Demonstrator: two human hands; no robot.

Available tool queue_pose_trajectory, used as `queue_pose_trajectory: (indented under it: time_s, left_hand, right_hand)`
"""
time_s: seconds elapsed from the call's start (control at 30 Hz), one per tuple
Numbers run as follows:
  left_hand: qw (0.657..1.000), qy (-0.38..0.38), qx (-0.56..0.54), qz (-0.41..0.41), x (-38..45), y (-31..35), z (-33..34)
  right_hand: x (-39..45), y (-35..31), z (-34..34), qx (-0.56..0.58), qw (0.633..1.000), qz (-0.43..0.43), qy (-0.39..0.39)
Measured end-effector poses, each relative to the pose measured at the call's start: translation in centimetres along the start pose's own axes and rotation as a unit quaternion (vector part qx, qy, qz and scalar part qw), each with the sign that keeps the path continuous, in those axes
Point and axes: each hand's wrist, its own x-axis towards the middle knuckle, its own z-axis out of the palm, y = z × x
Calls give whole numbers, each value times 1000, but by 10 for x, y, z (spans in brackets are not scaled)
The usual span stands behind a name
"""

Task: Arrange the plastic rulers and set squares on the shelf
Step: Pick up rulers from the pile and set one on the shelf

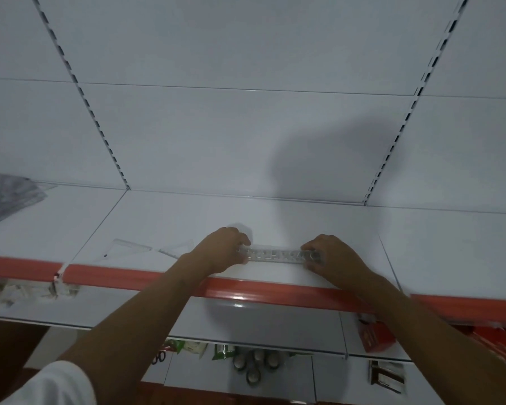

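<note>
Head view: two bare arms reach up to a white shelf with a red front strip. A clear plastic ruler lies crosswise near the shelf's front edge. The left hand grips its left end with curled fingers; the right hand pinches its right end. Two clear set squares lie flat just left of the left hand. A grey plastic bag sits far left.
</note>
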Motion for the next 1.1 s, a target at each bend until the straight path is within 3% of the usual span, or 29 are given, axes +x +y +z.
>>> queue_pose_trajectory:
  time_s: [0.6,0.77,0.9,1.1]
  left_hand:
    - [1000,7,17,-26,-6,7,-1]
    - [998,49,10,-41,-31,4,-18]
    - [991,85,12,-98,-73,-16,-42]
    - [954,172,28,-245,-184,-85,-77]
  right_hand:
    - [-1,-6,-3,-2,999,10,-35]
    - [14,-26,-23,-11,998,16,53]
    - [60,-91,-19,40,993,-78,83]
    - [111,-267,7,64,964,-254,50]
